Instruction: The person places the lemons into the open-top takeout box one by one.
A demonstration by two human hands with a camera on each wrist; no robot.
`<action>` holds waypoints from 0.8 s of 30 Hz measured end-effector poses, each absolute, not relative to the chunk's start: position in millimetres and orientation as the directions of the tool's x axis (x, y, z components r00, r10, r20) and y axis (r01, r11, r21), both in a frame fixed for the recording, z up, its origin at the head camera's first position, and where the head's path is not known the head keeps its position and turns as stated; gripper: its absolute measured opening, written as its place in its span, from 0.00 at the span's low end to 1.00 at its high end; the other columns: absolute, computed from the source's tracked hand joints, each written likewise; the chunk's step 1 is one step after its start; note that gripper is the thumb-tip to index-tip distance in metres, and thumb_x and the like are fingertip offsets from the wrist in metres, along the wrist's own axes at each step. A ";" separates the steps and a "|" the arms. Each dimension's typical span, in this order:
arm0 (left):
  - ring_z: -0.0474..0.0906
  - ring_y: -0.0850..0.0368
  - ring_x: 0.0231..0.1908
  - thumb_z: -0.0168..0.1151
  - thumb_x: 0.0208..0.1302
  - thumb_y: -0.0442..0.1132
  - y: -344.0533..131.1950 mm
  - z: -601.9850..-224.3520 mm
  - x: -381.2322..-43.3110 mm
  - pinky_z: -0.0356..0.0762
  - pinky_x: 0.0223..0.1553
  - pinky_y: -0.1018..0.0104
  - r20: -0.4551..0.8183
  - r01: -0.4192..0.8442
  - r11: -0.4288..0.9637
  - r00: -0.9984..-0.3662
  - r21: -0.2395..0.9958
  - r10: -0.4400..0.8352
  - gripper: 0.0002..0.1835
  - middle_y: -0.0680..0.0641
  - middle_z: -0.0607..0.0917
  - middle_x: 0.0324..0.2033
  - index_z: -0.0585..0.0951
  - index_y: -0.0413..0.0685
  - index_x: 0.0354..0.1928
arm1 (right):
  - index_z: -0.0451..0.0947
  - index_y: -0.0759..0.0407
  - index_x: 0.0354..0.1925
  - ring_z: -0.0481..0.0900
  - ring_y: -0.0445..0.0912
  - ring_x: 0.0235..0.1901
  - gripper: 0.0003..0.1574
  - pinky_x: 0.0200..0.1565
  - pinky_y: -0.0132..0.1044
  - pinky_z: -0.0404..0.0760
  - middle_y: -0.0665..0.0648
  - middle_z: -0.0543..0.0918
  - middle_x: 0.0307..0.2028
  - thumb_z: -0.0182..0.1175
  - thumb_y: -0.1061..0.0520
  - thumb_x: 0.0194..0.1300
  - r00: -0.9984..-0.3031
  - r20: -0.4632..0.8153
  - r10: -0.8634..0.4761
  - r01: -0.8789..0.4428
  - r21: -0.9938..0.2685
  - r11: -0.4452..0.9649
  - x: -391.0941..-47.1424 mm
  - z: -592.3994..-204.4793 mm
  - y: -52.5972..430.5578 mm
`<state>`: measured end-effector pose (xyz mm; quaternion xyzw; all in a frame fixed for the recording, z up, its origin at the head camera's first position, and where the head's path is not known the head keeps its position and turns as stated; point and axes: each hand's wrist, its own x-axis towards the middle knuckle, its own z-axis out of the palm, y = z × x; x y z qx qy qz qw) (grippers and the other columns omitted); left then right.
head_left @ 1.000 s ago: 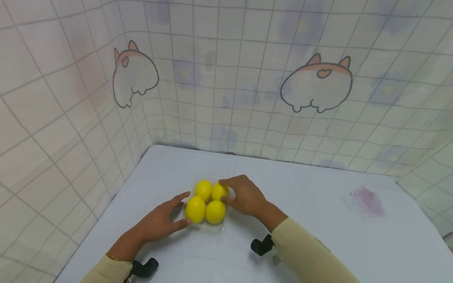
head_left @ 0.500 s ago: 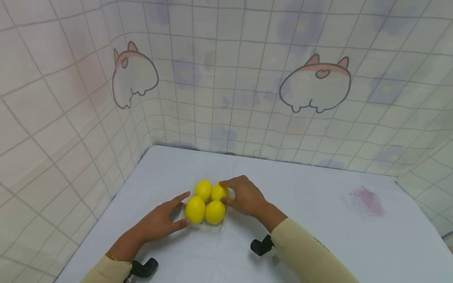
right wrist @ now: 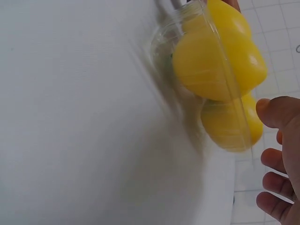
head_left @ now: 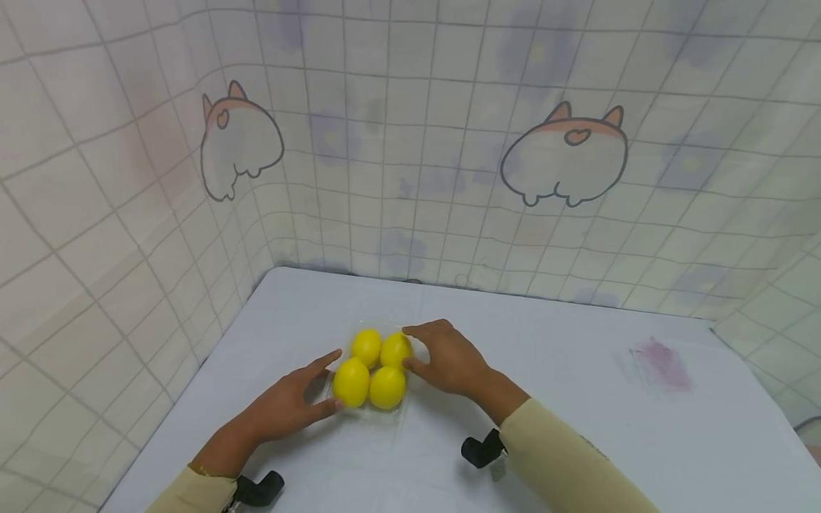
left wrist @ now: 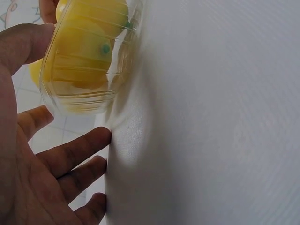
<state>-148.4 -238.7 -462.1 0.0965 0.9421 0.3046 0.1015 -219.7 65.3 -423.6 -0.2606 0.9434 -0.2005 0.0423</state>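
Several smooth yellow lemons with small green ends sit close together in a clear plastic tray on the white table. My left hand is at the tray's left side, thumb and index fingertips right at its rim. Its other fingers spread relaxed, tips close over the tabletop. On the other side my right hand hovers by the far right lemon, fingers loosely bent and holding nothing. In the right wrist view its thumb is near the tray's rim beside a lemon.
The white table runs back to a cloth wall with a grid and cartoon animal print. A faint pink stain marks the tabletop at right. Black camera mounts stick out by both sleeves.
My right hand has drawn slightly right, away from the far right lemon it was touching. My left hand stays at the tray's side. The head view has shifted a little.
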 end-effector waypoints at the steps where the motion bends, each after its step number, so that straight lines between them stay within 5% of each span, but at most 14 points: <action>1: 0.64 0.37 0.71 0.63 0.61 0.72 -239.0 -462.5 -148.7 0.58 0.67 0.28 -0.129 0.125 0.796 -0.960 0.592 0.247 0.49 0.44 0.77 0.66 0.57 0.70 0.81 | 0.72 0.45 0.73 0.70 0.49 0.67 0.37 0.68 0.49 0.70 0.49 0.76 0.66 0.66 0.41 0.70 -0.862 0.030 -0.506 -0.474 -0.401 0.784 -218.5 -422.4 67.4; 7: 0.65 0.38 0.71 0.60 0.62 0.74 -242.7 -463.6 -150.3 0.59 0.67 0.28 -0.118 0.146 0.789 -0.956 0.597 0.267 0.48 0.44 0.77 0.66 0.56 0.71 0.81 | 0.72 0.46 0.72 0.71 0.48 0.66 0.35 0.67 0.48 0.72 0.50 0.77 0.65 0.64 0.41 0.71 -0.874 0.061 -0.482 -0.464 -0.397 0.792 -207.2 -420.7 85.6; 16: 0.68 0.38 0.68 0.50 0.72 0.70 -255.0 -458.1 -153.2 0.63 0.66 0.31 0.007 0.228 0.780 -0.961 0.582 0.275 0.42 0.45 0.79 0.64 0.58 0.60 0.80 | 0.73 0.48 0.71 0.72 0.50 0.66 0.35 0.65 0.49 0.75 0.51 0.78 0.64 0.66 0.43 0.70 -0.900 0.108 -0.423 -0.431 -0.378 0.820 -192.6 -429.8 118.7; 24: 0.59 0.39 0.74 0.51 0.76 0.63 -251.2 -439.5 -160.7 0.56 0.71 0.35 0.104 0.297 0.791 -0.952 0.535 0.287 0.37 0.43 0.66 0.75 0.61 0.55 0.80 | 0.69 0.53 0.73 0.70 0.55 0.68 0.40 0.65 0.56 0.73 0.56 0.76 0.66 0.64 0.39 0.71 -0.927 0.122 -0.354 -0.374 -0.342 0.862 -179.1 -445.3 165.6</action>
